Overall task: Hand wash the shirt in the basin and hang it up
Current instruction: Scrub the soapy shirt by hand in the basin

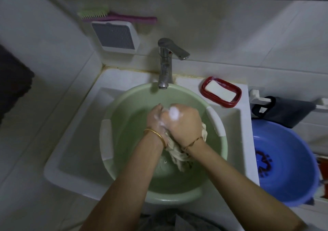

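Your shirt [177, 152] is pale cream cloth, wet and crumpled into a wad. Your left hand [155, 118] and right hand [182, 122] grip it together, white suds on top. Its loose end hangs down to the water. The basin [129, 142] is round and pale green with 2 white pads on its rim. It sits in the sink [74, 152], some water at its bottom.

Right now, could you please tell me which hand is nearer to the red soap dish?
Right. The right hand is below-left of the soap dish; the left hand lies beyond it, farther left.
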The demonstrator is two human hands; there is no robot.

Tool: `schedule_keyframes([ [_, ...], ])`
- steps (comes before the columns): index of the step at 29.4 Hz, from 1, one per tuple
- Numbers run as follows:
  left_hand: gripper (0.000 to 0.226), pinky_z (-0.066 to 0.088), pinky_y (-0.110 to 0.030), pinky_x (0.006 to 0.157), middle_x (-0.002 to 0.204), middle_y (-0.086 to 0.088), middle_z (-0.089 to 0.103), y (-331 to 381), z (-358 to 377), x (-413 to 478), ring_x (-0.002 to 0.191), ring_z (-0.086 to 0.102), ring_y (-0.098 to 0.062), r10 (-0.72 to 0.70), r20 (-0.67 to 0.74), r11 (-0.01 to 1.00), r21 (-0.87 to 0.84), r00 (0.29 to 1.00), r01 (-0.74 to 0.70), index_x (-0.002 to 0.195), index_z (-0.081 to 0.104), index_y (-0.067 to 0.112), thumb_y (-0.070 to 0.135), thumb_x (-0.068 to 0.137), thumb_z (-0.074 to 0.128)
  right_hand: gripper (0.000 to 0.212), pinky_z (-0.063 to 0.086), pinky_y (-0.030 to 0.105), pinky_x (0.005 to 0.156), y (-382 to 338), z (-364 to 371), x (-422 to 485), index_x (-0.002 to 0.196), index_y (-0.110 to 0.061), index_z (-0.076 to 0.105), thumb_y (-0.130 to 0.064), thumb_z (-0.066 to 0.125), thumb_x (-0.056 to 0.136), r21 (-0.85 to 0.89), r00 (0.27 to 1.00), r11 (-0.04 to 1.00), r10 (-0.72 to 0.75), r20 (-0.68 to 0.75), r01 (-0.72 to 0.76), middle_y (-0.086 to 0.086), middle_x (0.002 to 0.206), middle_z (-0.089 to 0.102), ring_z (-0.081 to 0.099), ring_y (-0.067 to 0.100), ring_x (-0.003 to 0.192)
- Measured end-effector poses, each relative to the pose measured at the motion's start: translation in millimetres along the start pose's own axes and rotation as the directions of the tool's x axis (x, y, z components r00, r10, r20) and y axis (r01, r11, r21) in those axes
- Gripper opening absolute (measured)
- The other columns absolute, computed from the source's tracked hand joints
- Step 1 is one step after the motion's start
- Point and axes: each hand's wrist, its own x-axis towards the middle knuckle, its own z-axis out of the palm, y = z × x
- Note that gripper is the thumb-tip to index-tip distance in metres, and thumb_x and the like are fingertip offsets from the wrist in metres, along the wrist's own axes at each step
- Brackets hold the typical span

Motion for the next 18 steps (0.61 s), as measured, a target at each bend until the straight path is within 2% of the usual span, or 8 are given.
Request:
schedule_keyframes([
  [3,0.024,0.057,-0.030,0.064,0.068,-0.011,0.063,-4,7,-9,0.061,0.062,-0.021,0.057,-0.010,0.996,0.068,0.998,-0.056,0.076,0.058,0.006,0.009,0.094,0.043,0.032,0.037,0.029,0.059,13,-3,15,0.060,-0.020,0.047,-0.046,0.046,0.079,0.005,0.986,0.989,0.145,0.082,-0.146,0.015,0.072,0.064,0.058,0.028,0.068],
  [6,0.036,0.055,-0.027,0.063,0.071,-0.014,0.065,1,10,-25,0.063,0.064,-0.024,-0.124,0.250,0.989,-0.050,0.960,0.140,0.077,0.065,0.005,0.029,0.094,0.044,0.016,0.046,0.038,0.078,34,-9,33,0.070,-0.017,0.052,-0.024,0.060,0.081,0.253,0.901,0.871,0.372,0.221,-0.422,0.011,0.082,0.063,0.060,0.030,0.086],
  [8,0.045,0.052,-0.024,0.060,0.060,-0.007,0.062,13,2,-27,0.057,0.062,-0.018,-0.086,0.344,0.996,-0.007,0.935,0.094,0.065,0.062,0.012,0.035,0.097,0.039,0.012,0.045,0.038,0.091,36,-16,30,0.086,-0.017,0.062,-0.028,0.060,0.087,0.507,0.763,0.585,0.356,0.540,-0.632,0.007,0.090,0.067,0.061,0.027,0.096],
  [9,0.042,0.049,-0.023,0.058,0.055,-0.002,0.058,21,-2,-25,0.053,0.058,-0.014,-0.027,0.370,1.000,-0.001,0.929,0.030,0.062,0.056,0.016,0.033,0.097,0.040,0.026,0.045,0.038,0.093,34,-22,26,0.094,-0.016,0.065,-0.040,0.055,0.089,0.518,0.639,0.395,0.301,0.708,-0.759,0.006,0.094,0.069,0.063,0.026,0.098],
  [10,0.035,0.046,-0.025,0.058,0.056,0.002,0.056,29,-4,-25,0.053,0.055,-0.011,0.040,0.353,0.996,0.056,0.935,-0.064,0.066,0.053,0.018,0.030,0.097,0.042,0.041,0.047,0.036,0.092,36,-26,21,0.102,-0.015,0.066,-0.050,0.051,0.086,0.470,0.542,0.304,0.228,0.809,-0.829,0.006,0.097,0.071,0.066,0.023,0.098],
  [11,0.026,0.047,-0.026,0.060,0.062,0.004,0.056,36,-6,-25,0.057,0.056,-0.008,0.120,0.319,0.973,0.151,0.940,-0.176,0.073,0.053,0.019,0.027,0.096,0.045,0.050,0.047,0.035,0.091,40,-31,18,0.106,-0.016,0.065,-0.056,0.049,0.081,0.423,0.490,0.328,0.154,0.858,-0.845,0.005,0.101,0.072,0.067,0.020,0.096],
  [14,0.011,0.049,-0.019,0.059,0.070,0.006,0.061,50,-11,-28,0.061,0.060,-0.004,0.323,0.267,0.883,0.261,0.908,-0.391,0.089,0.056,0.016,0.008,0.092,0.049,0.049,0.049,0.031,0.091,53,-37,17,0.110,-0.020,0.060,-0.054,0.068,0.074,0.292,0.473,0.638,0.129,0.871,-0.712,0.001,0.109,0.069,0.067,0.013,0.095],
  [18,0.028,0.047,-0.009,0.057,0.073,0.013,0.064,58,-31,-20,0.065,0.062,0.002,0.475,0.228,0.697,0.492,0.850,-0.522,0.100,0.057,0.016,-0.005,0.081,0.059,0.044,0.052,0.026,0.080,60,-44,19,0.089,-0.022,0.068,-0.051,0.078,0.056,0.237,0.626,0.781,0.238,0.743,-0.578,-0.005,0.085,0.074,0.070,0.011,0.081],
])
